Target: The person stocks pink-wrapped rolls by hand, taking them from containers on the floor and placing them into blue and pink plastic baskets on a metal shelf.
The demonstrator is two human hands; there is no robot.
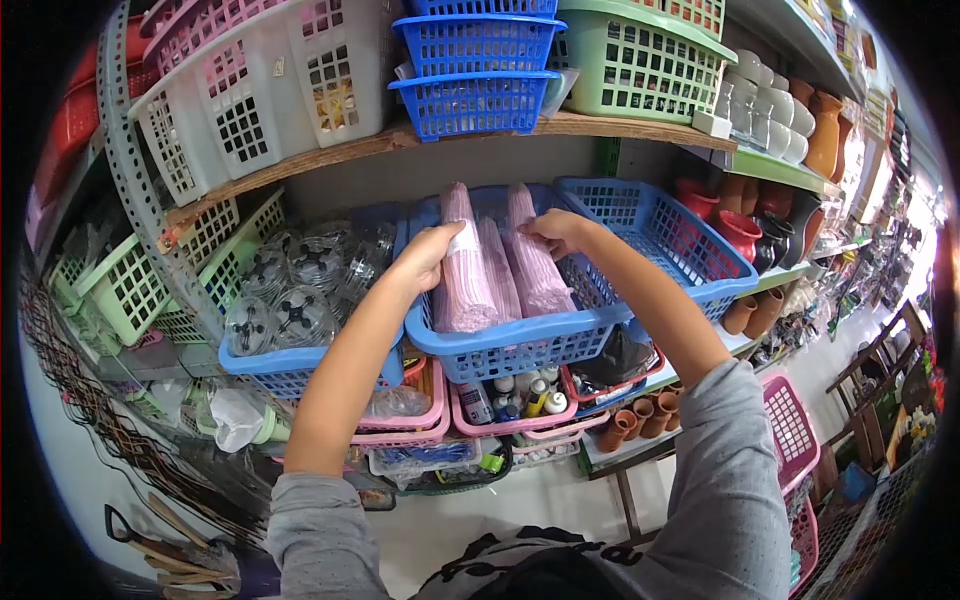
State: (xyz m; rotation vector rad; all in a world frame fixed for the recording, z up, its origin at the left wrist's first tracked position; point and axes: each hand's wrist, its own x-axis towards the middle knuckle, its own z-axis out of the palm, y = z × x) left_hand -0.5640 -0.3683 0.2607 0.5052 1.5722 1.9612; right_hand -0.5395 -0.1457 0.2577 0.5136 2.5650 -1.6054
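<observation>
Three long pink-and-white striped bundles, wrapped in clear plastic, lean in a blue plastic basket (500, 365) on the shelf. My left hand (432, 252) is closed around the upper left side of the left bundle (466, 285). My right hand (562, 230) grips the upper right side of the right bundle (541, 275). Between these two, the middle bundle (498, 268) sits a little lower, partly hidden. What the bundles contain I cannot make out.
Left of my arms stands a blue basket (265, 365) of clear round plastic pieces; another blue basket (690, 255) is at right. A wooden shelf edge (330, 155) with stacked baskets runs above. Pink baskets (515, 428) with bottles sit below. Clay pots (640, 415) stand lower right.
</observation>
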